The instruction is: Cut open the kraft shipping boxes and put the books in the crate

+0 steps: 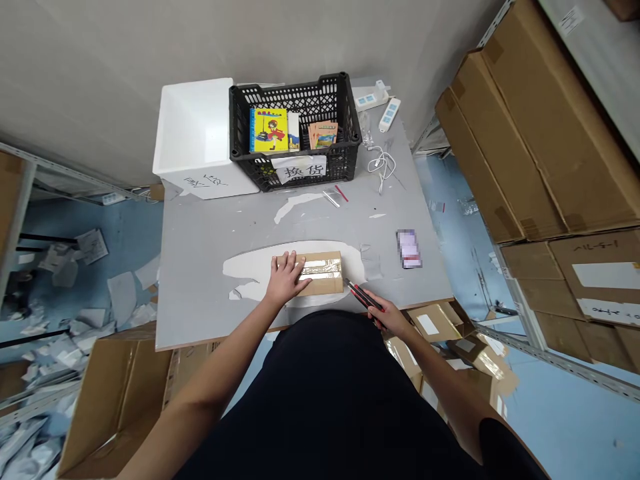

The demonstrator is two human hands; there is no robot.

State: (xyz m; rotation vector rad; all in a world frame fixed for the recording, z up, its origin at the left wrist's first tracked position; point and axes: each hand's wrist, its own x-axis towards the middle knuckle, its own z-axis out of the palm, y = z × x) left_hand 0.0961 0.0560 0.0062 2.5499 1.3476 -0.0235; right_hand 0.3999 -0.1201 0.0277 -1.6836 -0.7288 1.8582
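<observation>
A small cardboard box with clear tape along its top lies on a worn white patch of the grey table. My left hand rests on the box's left end, fingers spread and pressing down. In my right hand is a red and black utility knife, gripped by its handle. The knife's tip is by the box's lower right corner; whether it touches the cardboard I cannot tell.
A black crate with booklets and a white foam box stand at the table's back. A phone, a white cable and power strips lie rightward. Large cartons fill the right shelf; an open carton stands lower left.
</observation>
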